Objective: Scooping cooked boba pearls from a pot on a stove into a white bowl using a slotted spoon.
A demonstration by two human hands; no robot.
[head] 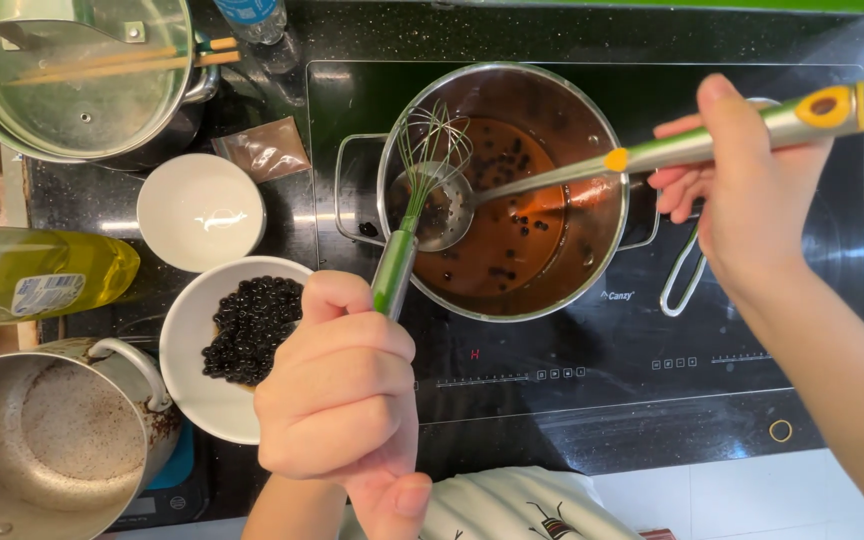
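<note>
Left hand (337, 400), fingers clamped on whisk (414, 205), is best kept steady while pearls (500, 215) are scooped w/ skimmer (552, 180), gripped by right hand (742, 190), over pot (607, 270).

Pot (592, 210) on cooktop (652, 380), whisk (422, 190) and skimmer (447, 215) in it, bowl of pearls (207, 390) left.

Both hands are showing bare: the left hand (337, 400) and the right hand (742, 190) are wearing no gloves, rings or watch. The forearms are showing bare too, with no sleeves reaching into view.
</note>
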